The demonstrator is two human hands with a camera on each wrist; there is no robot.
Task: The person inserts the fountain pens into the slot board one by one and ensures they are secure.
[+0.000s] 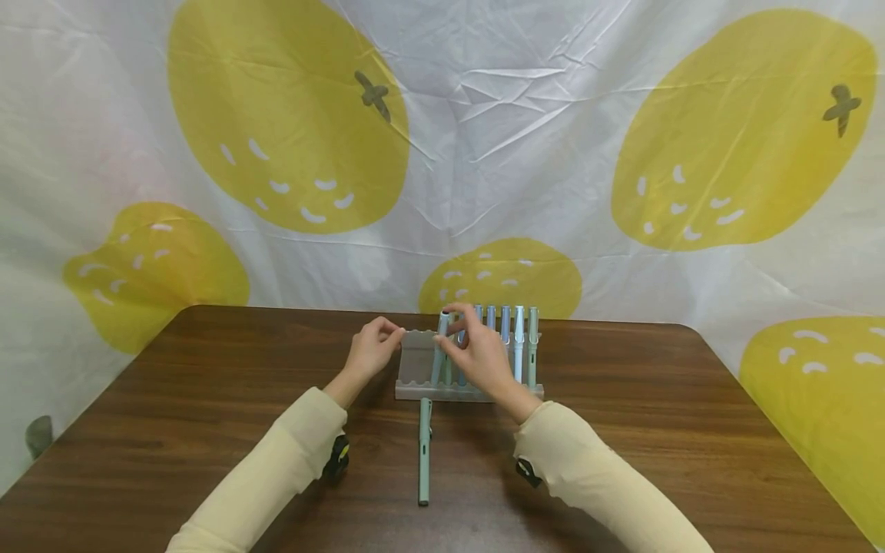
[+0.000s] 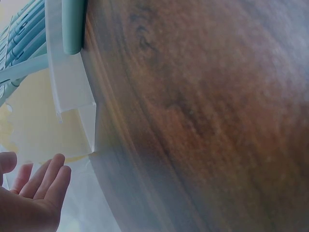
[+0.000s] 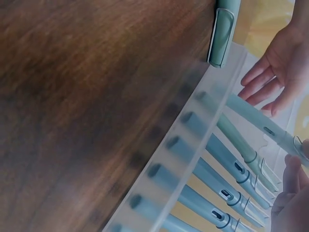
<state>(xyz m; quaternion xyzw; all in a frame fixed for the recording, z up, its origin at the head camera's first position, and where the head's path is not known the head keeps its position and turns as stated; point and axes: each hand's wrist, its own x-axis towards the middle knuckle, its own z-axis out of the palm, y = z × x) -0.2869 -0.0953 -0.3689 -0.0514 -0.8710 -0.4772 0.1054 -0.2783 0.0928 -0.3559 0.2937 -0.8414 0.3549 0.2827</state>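
A frosted clear pen rack point(image 1: 418, 357) stands on the table, with several blue and green pens point(image 1: 519, 346) leaning side by side in its slots. My right hand point(image 1: 480, 355) pinches a light blue pen point(image 1: 438, 367) near its capped top between thumb and fingers. That pen tilts, its lower end at the rack's front ledge point(image 3: 217, 79), left of the other pens. At the rack's upper left corner, my left hand point(image 1: 374, 346) pinches the edge between thumb and forefinger; its other fingers point(image 2: 57, 186) extend loosely beside the rack.
A green pen point(image 1: 425, 453) with a clip lies lengthwise on the brown wooden table point(image 1: 276, 361), its far end close to the rack's front. Behind the table hangs a white cloth point(image 1: 512, 153) printed with yellow lemons.
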